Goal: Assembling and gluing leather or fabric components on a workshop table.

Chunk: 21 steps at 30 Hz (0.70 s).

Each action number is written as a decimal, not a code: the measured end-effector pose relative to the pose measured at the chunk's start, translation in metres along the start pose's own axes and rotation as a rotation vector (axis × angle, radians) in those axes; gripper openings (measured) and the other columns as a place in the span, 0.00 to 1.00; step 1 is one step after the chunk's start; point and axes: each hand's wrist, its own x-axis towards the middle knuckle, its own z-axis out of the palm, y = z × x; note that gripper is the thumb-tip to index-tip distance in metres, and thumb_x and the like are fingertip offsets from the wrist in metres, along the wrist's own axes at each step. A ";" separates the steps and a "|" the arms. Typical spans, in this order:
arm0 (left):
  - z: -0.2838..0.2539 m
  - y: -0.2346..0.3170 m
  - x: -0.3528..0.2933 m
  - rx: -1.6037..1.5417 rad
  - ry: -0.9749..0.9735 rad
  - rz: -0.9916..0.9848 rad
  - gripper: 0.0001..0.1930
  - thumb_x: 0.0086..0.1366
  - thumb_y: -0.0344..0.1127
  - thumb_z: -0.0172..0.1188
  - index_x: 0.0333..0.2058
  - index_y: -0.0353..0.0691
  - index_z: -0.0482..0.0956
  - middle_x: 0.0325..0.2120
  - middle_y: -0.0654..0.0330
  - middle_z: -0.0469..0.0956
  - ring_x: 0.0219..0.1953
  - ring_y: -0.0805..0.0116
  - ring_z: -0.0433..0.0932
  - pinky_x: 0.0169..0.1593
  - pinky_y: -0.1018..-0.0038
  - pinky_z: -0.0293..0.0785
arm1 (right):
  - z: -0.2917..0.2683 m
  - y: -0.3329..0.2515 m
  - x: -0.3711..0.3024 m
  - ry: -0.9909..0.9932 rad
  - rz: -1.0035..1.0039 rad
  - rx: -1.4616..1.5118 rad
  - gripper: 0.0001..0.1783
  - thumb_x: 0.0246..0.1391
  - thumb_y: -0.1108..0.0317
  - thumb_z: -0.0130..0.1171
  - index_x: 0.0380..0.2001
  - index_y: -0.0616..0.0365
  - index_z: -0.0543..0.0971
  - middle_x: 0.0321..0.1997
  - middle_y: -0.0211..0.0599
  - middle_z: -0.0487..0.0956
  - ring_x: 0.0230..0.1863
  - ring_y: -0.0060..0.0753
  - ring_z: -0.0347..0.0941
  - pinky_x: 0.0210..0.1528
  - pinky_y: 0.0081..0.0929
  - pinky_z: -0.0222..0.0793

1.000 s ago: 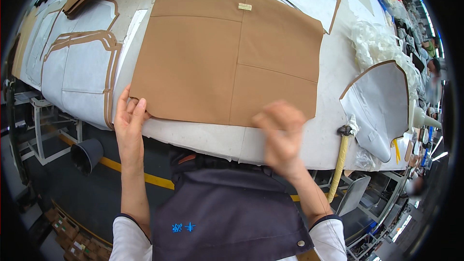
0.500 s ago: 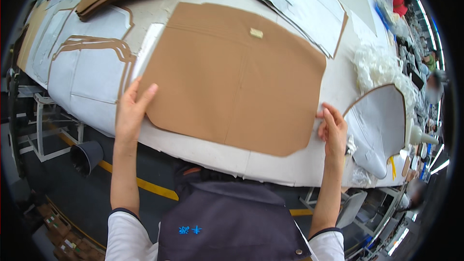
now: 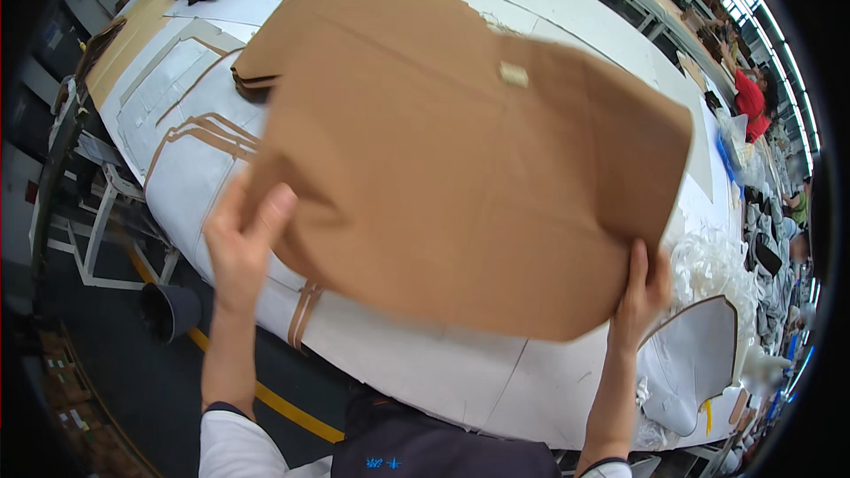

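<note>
A large brown sheet panel (image 3: 443,195), leather-like with rounded lower corners, hangs raised over the white table (image 3: 460,381). Near its upper right sits a small pale label or tape piece (image 3: 513,75). My left hand (image 3: 243,243) grips its left edge, thumb on the face and fingers behind. At the lower right edge, my right hand (image 3: 645,296) pinches it, and the material buckles beside both grips. Behind the panel's upper left lies a pile of similar brown pieces (image 3: 257,62), partly covered.
White panels with brown edging (image 3: 199,164) lie at the left. Crumpled clear plastic (image 3: 713,270) and a curved white-lined piece (image 3: 695,363) are at the right. A dark bucket (image 3: 170,312) stands on the floor at left. A person in red (image 3: 751,104) is farther off.
The brown panel has come up off the table, tilted and flexing. My right hand, earlier beside its edge, now holds it. The view has shifted, showing more of the far table.
</note>
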 end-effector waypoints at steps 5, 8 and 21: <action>-0.031 -0.033 0.165 -0.321 0.177 0.130 0.25 0.69 0.34 0.69 0.61 0.28 0.78 0.52 0.54 0.84 0.54 0.68 0.81 0.62 0.72 0.73 | 0.147 -0.035 0.137 -0.085 -0.023 0.546 0.20 0.69 0.61 0.65 0.52 0.68 0.84 0.47 0.38 0.86 0.47 0.24 0.78 0.53 0.25 0.73; -0.058 -0.074 0.252 -0.363 0.215 0.157 0.24 0.69 0.32 0.69 0.61 0.28 0.78 0.52 0.55 0.84 0.54 0.68 0.81 0.61 0.73 0.74 | 0.237 -0.058 0.190 -0.143 -0.025 0.724 0.18 0.68 0.62 0.65 0.50 0.68 0.85 0.44 0.40 0.87 0.44 0.24 0.79 0.48 0.24 0.74; -0.103 -0.280 0.303 -0.292 0.228 -0.318 0.20 0.71 0.36 0.67 0.59 0.37 0.80 0.51 0.60 0.83 0.51 0.71 0.82 0.52 0.73 0.78 | 0.349 0.003 0.194 -0.286 0.152 0.701 0.10 0.67 0.71 0.63 0.44 0.69 0.84 0.34 0.34 0.85 0.30 0.24 0.79 0.34 0.23 0.76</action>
